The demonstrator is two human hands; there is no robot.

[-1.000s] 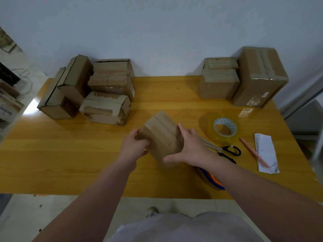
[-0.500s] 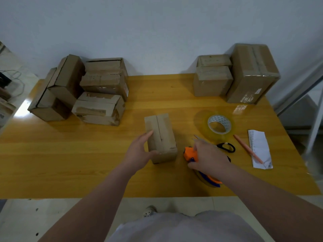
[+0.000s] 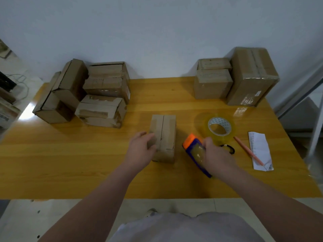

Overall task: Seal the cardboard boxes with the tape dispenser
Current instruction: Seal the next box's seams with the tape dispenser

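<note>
cardboard box (image 3: 166,135), seam running near to far, is held by the left hand (image 3: 139,151); tape dispenser (image 3: 194,154), grasped by the right hand (image 3: 218,158), lies just right.

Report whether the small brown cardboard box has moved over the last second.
Yes. The small brown cardboard box went down from a tilted hold onto the yellow wooden table, left of the clear tape roll.

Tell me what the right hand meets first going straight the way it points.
Likely the right side of the small brown cardboard box, touched first by the orange-and-blue plastic tape dispenser the right hand grips; depth is unclear.
</note>
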